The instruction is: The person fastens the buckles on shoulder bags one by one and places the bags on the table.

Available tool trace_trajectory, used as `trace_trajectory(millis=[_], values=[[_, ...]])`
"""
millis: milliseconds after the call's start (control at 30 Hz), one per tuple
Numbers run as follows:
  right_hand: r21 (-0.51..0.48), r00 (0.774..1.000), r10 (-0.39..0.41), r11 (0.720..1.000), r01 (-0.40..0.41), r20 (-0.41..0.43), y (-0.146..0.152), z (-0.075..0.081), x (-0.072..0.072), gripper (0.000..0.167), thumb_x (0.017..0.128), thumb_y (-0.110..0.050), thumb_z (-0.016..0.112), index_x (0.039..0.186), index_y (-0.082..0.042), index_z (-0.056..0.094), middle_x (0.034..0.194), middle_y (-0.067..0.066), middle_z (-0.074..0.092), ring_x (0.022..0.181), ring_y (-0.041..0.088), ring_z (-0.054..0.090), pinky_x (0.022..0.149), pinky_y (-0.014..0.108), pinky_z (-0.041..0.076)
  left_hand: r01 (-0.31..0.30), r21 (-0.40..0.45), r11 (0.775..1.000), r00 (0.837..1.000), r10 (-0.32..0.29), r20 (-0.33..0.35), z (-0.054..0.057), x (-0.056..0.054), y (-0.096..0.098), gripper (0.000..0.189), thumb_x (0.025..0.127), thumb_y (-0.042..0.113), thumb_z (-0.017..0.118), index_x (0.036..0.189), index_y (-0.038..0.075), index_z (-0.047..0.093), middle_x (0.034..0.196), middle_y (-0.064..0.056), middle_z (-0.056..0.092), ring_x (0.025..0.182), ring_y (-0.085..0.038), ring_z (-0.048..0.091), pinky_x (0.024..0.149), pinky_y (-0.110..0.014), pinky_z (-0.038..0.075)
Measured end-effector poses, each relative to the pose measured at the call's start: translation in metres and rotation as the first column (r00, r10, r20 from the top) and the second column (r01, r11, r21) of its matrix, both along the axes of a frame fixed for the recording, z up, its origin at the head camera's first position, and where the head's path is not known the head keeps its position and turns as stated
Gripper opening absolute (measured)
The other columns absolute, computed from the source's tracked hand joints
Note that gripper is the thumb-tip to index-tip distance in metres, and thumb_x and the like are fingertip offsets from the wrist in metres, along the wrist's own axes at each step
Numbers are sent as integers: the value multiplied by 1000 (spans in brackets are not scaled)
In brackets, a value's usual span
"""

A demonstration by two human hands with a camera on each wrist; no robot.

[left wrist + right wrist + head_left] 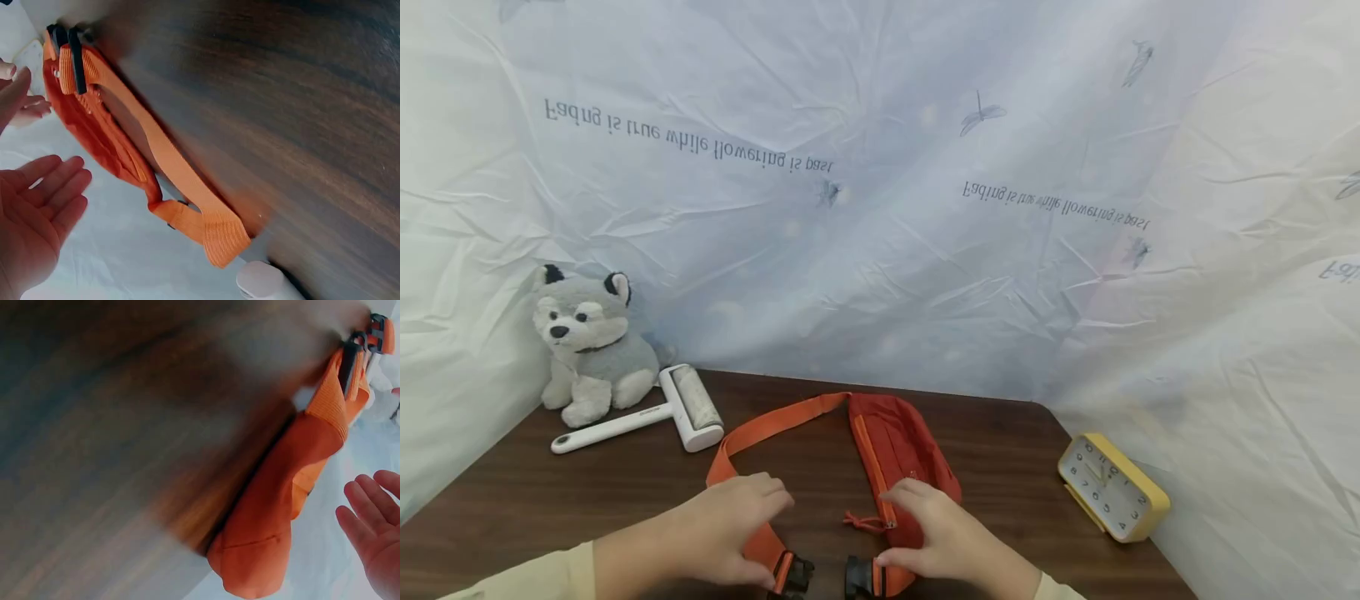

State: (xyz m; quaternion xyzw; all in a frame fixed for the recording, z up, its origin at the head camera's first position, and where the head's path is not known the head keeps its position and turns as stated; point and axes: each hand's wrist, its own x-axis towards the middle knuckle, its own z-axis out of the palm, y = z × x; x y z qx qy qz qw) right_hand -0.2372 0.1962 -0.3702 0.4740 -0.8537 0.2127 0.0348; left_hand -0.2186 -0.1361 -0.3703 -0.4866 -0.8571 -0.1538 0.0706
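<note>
An orange-red waist bag (904,442) lies on the table, its orange strap (775,418) looped out to the left. The two halves of its black buckle lie apart at the front: the left buckle half (797,575) and the right buckle half (857,577). Over the strap hovers my left hand (726,529), its fingers extended and holding nothing in the left wrist view. My right hand (943,533) is above the bag's front end, fingers loosely spread and empty in the right wrist view. A red zipper pull cord (863,522) lies between the hands.
At the back left sits a grey and white plush dog (597,350), with a white lint roller (688,408) in front of it. A yellow alarm clock (1114,487) stands at the right edge of the dark wooden table (1000,467). Pale printed cloth (887,275) hangs behind.
</note>
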Motion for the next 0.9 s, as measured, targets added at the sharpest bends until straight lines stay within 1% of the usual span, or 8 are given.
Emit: trace_trajectory(millis=[200, 400, 467, 567, 633, 700, 867, 900], values=[[50, 999, 0, 999, -2, 40, -1, -6, 2, 52, 84, -42, 69, 122, -8, 57, 111, 1, 55, 95, 10, 55, 77, 24, 48, 3, -54, 999, 1000, -3, 15, -5, -2, 4, 65, 80, 58, 64, 117, 5, 58, 108, -1, 57, 96, -12, 54, 74, -32, 49], [87, 991, -31, 996, 20, 128, -2, -8, 3, 52, 82, -48, 68, 117, -11, 60, 105, -5, 55, 88, 5, 53, 71, 21, 47, 26, -101, 995, 999, -22, 42, -9, -5, 10, 59, 79, 54, 68, 113, 7, 59, 105, 1, 57, 91, -7, 53, 70, -27, 48], [107, 982, -54, 994, 35, 179, -3, -10, 3, 50, 81, -48, 69, 116, -13, 61, 102, -8, 55, 85, 4, 52, 68, 20, 46, 36, -112, 993, 998, -29, 60, -11, -7, 11, 57, 78, 52, 70, 112, 8, 60, 103, 4, 57, 87, -4, 51, 67, -25, 47], [139, 955, -103, 988, 66, 278, -4, -11, 3, 46, 80, -44, 72, 115, -16, 62, 100, -12, 54, 83, 1, 51, 66, 20, 46, 50, -120, 992, 996, -40, 81, -17, -11, 13, 53, 78, 50, 71, 110, 10, 60, 98, 8, 55, 83, -1, 48, 64, -22, 45], [155, 934, -136, 984, 88, 331, -4, -12, 3, 43, 79, -40, 74, 114, -18, 63, 99, -14, 53, 83, -1, 51, 67, 21, 46, 57, -126, 990, 995, -46, 85, -22, -15, 14, 51, 78, 51, 70, 108, 12, 60, 96, 10, 53, 81, -1, 47, 63, -23, 44], [164, 924, -150, 982, 97, 351, -5, -12, 3, 40, 79, -37, 74, 113, -18, 63, 99, -14, 53, 83, -1, 50, 67, 22, 46, 67, -131, 989, 995, -57, 84, -33, -22, 13, 52, 79, 54, 68, 109, 13, 59, 97, 10, 53, 82, -2, 48, 61, -25, 45], [168, 941, -113, 984, 62, 318, -5, -13, 3, 34, 81, -36, 72, 110, -19, 64, 98, -14, 53, 83, -1, 50, 67, 21, 46, 83, -130, 988, 991, -68, 118, -58, -39, 9, 62, 78, 65, 59, 114, 15, 59, 105, 7, 55, 89, -5, 51, 62, -29, 47], [169, 947, -102, 984, 51, 305, -5, -13, 3, 33, 82, -36, 72, 110, -19, 64, 98, -14, 53, 83, -1, 50, 67, 21, 46, 83, -124, 989, 989, -67, 130, -60, -40, 8, 63, 78, 66, 58, 114, 16, 59, 105, 8, 55, 89, -4, 51, 64, -28, 47]])
